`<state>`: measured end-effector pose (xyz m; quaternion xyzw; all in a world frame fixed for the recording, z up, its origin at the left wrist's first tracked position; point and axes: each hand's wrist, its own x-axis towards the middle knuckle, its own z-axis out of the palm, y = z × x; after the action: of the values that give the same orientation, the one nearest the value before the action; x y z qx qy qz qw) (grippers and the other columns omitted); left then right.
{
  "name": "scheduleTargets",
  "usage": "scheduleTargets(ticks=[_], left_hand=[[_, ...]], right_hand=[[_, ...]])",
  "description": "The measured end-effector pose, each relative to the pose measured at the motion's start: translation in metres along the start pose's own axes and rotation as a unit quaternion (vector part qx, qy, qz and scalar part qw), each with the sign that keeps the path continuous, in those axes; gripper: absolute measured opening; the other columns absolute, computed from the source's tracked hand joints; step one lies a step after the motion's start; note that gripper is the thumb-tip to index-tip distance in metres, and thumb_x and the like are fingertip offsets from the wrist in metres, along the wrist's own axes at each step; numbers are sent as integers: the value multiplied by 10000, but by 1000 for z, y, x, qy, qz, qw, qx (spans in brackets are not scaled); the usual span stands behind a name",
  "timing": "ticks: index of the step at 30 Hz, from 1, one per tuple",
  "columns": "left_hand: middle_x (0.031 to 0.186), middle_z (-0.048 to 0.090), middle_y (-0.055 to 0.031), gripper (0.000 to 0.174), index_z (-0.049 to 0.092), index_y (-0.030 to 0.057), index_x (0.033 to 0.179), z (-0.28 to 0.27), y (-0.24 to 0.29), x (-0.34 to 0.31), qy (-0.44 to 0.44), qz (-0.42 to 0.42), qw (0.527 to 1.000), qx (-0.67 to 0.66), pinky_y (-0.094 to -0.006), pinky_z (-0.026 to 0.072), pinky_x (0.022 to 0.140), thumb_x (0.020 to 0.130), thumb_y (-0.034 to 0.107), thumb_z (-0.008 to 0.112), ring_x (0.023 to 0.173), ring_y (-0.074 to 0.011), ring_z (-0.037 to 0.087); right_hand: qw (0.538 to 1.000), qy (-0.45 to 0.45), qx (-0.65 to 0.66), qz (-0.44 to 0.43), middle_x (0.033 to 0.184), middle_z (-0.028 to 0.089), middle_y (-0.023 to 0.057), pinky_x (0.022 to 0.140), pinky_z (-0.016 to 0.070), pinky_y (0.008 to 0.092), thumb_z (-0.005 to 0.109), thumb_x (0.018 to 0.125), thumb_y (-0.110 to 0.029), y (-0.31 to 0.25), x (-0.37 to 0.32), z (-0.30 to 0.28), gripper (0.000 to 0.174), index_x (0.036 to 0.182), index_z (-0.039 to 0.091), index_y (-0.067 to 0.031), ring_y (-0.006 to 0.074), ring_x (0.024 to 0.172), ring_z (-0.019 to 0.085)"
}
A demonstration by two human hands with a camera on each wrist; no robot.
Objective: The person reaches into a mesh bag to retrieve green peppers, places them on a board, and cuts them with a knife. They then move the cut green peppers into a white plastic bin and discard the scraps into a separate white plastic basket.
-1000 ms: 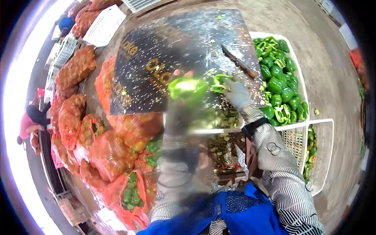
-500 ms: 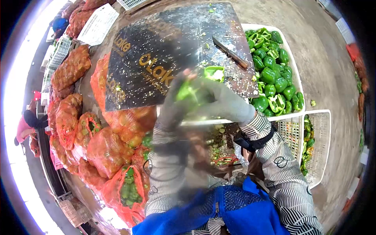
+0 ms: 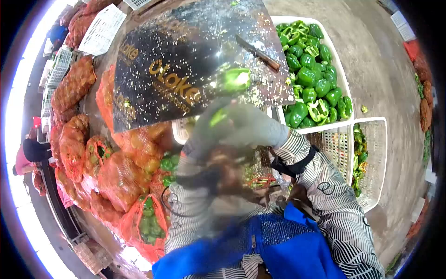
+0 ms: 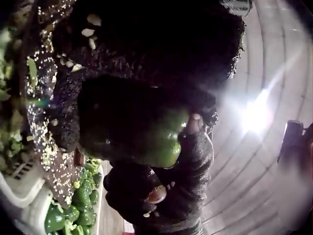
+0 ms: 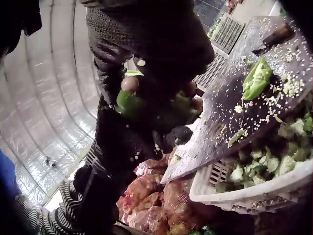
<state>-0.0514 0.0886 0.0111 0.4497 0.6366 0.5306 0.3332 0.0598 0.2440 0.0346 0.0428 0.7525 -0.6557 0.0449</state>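
Observation:
Both gloved hands meet low in front of the board's near edge, blurred in the head view. Between them is a green bell pepper [image 4: 161, 142], its skin dark and glossy in the left wrist view. My left hand [image 3: 202, 128] grips it from one side. From the other side my right hand [image 3: 255, 128] holds the same pepper, bare fingertips showing against it in the right wrist view. A cut green pepper piece [image 3: 237, 79] lies on the black board [image 3: 153, 51] beyond the hands. A knife [image 3: 258, 53] rests near the board's right side.
A white crate [image 3: 347, 100] of green peppers stands right of the board, with another white basket [image 3: 382, 162] nearer. Under the board's near edge a white bin [image 5: 254, 198] holds pepper scraps. Red mesh sacks [image 3: 123, 181] crowd the left. Seeds litter the board.
My right hand has left the pepper piece on the board and joined my left hand at the held pepper. Both hands have drawn nearer my body, and the head view has shifted.

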Motion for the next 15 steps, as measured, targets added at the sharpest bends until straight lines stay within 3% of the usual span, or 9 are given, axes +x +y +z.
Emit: scheduleTargets(ticks=[1,4,6,7,9,11,13,14,15], left_hand=[[1249,558,-158,316,526,19,1216,1,-4,3,29,-19,999,-29,-332,563,851,925,136,563,1118,-254,598],[1245,554,-146,282,551,24,1187,13,-28,-1,90,-77,982,-144,-288,576,821,908,49,576,1117,-247,600],[1080,586,-22,433,516,35,1274,24,-37,0,211,-38,971,-105,-279,500,836,967,330,596,965,-133,580],[1080,586,-22,433,516,35,1274,28,-40,0,213,-38,971,-106,-279,500,836,967,330,596,965,-133,580],[1161,589,-123,377,551,24,1255,35,-46,-2,296,-10,948,114,-314,586,816,893,-81,550,1047,-242,616],[1168,595,-123,377,528,19,1299,33,-60,-6,309,9,949,55,-315,571,873,924,-16,551,1054,-236,615],[1223,590,-105,461,459,44,1384,28,-67,-14,271,3,922,277,-292,542,935,943,96,583,1080,-232,607],[1227,590,-86,501,462,50,1380,24,-73,-13,321,-49,940,-107,-296,554,857,923,168,629,1050,-208,609],[1231,589,-68,550,465,56,1376,20,-78,-11,324,-91,813,-475,-299,566,779,903,241,674,1019,-184,612]], right_hand=[[1000,-4,5,5,925,677,182,808,508,363,747,734,-220,-1,-1,3,406,1024,622,35,233,867,653],[995,89,-25,-35,931,672,196,799,500,365,734,724,-223,-5,4,6,432,1062,625,23,258,854,647],[992,118,-35,-33,926,670,201,800,499,372,735,722,-229,-4,5,9,441,1065,624,25,271,852,648],[988,147,-45,-32,921,667,207,801,498,378,737,721,-236,-2,5,12,451,1068,622,27,284,850,650],[983,167,-60,-57,925,668,221,807,499,387,741,725,-235,3,8,15,457,1081,619,25,308,858,656],[983,140,-118,-30,946,670,238,818,501,400,732,748,-245,-7,10,12,467,1105,616,32,340,886,658],[987,110,-121,-1,1047,657,250,867,497,412,716,770,-265,-9,12,17,495,1153,605,28,368,969,645],[968,155,-180,-85,1085,643,247,888,490,422,709,778,-276,0,15,27,500,1164,597,22,373,994,635],[936,197,-237,-169,1124,629,245,909,483,432,702,785,-286,8,16,34,506,1175,590,16,378,1019,625]])
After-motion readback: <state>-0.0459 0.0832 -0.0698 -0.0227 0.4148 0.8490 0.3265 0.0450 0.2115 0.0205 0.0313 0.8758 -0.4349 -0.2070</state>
